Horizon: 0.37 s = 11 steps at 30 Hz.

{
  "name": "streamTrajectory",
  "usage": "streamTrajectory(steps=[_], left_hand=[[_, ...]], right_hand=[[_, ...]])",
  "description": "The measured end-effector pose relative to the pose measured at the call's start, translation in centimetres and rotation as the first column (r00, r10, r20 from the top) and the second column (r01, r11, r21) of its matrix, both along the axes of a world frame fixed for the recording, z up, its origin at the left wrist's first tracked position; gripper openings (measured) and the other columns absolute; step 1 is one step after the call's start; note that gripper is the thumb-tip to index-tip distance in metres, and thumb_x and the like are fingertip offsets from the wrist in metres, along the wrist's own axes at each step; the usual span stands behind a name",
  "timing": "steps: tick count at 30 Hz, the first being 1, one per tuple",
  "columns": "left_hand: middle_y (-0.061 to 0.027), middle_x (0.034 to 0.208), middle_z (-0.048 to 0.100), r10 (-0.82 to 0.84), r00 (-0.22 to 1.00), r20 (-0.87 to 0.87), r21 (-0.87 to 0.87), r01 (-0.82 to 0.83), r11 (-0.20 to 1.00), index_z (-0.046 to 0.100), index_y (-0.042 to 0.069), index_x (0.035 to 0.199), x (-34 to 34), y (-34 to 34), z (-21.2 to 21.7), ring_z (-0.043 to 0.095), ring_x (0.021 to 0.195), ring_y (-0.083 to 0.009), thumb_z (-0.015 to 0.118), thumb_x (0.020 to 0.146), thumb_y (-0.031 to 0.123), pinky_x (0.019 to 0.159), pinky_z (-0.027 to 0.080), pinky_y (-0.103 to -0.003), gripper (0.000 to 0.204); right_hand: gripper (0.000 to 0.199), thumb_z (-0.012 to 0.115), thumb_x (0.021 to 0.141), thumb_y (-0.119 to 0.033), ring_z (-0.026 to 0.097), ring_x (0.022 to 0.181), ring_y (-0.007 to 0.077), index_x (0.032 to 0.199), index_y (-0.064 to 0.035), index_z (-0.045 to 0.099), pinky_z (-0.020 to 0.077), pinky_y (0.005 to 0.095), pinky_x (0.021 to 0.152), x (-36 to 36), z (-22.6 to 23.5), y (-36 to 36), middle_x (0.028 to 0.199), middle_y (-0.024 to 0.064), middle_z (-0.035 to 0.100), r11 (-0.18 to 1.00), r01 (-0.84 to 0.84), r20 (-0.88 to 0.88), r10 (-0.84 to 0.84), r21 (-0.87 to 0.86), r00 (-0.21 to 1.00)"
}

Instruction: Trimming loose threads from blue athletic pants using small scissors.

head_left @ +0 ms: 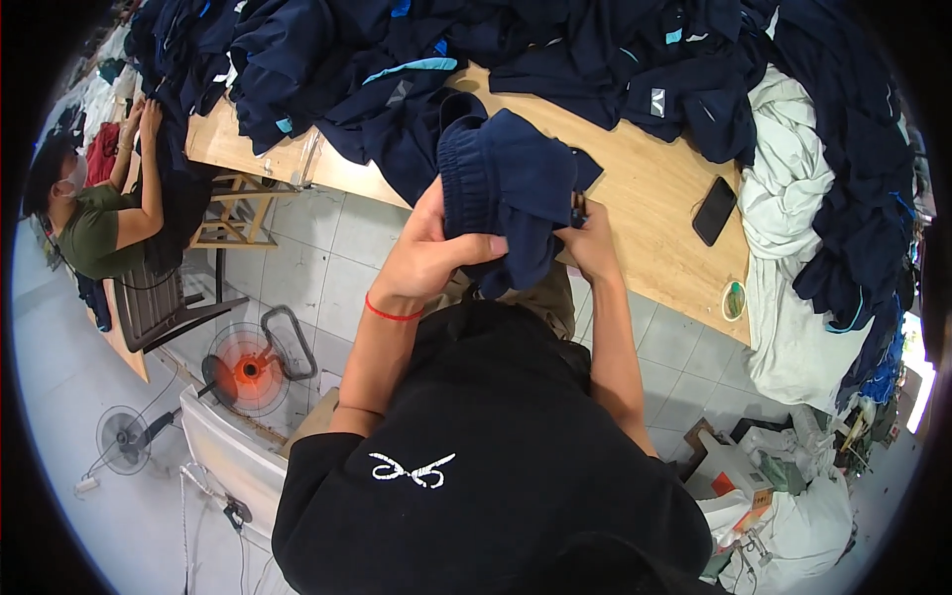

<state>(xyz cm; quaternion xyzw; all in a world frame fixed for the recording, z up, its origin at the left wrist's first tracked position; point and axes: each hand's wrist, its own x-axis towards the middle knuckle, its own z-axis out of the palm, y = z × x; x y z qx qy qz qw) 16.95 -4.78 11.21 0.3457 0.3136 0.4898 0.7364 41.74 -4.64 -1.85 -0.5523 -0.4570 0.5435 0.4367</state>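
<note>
Bunched up in front of me, over the near edge of the wooden table, is a navy garment (531, 183) with a gathered elastic waistband. My left hand (433, 248) grips it just below the waistband, thumb lying across the cloth. On the garment's other side my right hand (592, 243) is closed, its fingertips against the cloth. A small dark thing pokes out by those fingertips, too little of it visible to name. Folds of the garment partly hide the right hand's thumb and fingers.
Heaps of navy clothing (317, 69) cover the table's (654, 183) far side. To the right lie a black phone (714, 211), a roll of tape (734, 300) and white cloth (783, 178). A co-worker (109, 213) handles dark cloth at far left, near an orange-centred fan (250, 370).
</note>
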Motion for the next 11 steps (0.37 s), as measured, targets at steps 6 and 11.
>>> streamTrajectory(steps=[6,11], left_hand=[[-0.0159,0.133,0.071,0.299,0.954,0.032,0.065,-0.300,0.952,0.057,-0.005,0.146,-3.2,3.3,1.6,0.071,0.121,-0.0276,0.071,0.071,-0.014,0.105,0.058,-0.038,0.076],[-0.0173,0.133,0.071,0.337,0.941,0.045,0.121,-0.340,0.933,0.056,-0.005,0.148,-2.9,4.4,-0.6,0.071,0.121,-0.0321,0.073,0.070,-0.008,0.112,0.054,-0.039,0.080]], right_hand=[[0.008,0.075,0.097,-0.001,0.041,0.052,0.0037,0.102,0.0055,0.076,0.0271,0.0230,0.048,7.6,8.4,-1.9,0.087,0.0026,0.068,0.933,0.359,-0.430,-0.316,0.018,0.845],[0.011,0.073,0.099,-0.002,0.042,0.052,0.0033,0.102,0.0081,0.076,0.0272,0.0227,0.048,7.2,13.8,-3.1,0.098,0.0087,0.071,0.890,0.391,-0.297,-0.317,0.233,0.901]])
